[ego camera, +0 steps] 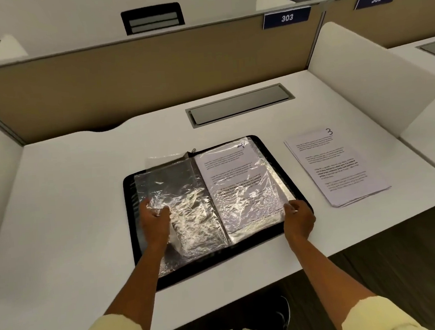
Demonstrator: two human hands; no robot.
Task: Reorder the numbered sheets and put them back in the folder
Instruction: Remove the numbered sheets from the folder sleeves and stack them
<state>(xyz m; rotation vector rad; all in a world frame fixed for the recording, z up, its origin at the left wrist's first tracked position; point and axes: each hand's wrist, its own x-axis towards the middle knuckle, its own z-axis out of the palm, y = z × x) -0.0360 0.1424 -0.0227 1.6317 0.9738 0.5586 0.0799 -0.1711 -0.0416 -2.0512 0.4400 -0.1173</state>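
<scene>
A black zip folder (pixel 295 184) lies open on the white desk, its clear plastic sleeves spread to both sides. The right-hand sleeve (pixel 242 186) holds a printed sheet with a handwritten number at its top right corner. The left-hand sleeves (pixel 182 191) look empty and crinkled. My left hand (pixel 155 223) pinches the edge of a left sleeve. My right hand (pixel 297 217) grips the lower right corner of the right sleeve. A stack of loose printed sheets (pixel 336 166), the top one marked 3, lies on the desk to the right of the folder.
A grey cable hatch (pixel 240 105) is set into the desk behind the folder. A tan partition (pixel 125 80) closes the back and white side dividers (pixel 366 78) flank the desk. The desk's front edge runs just below the folder.
</scene>
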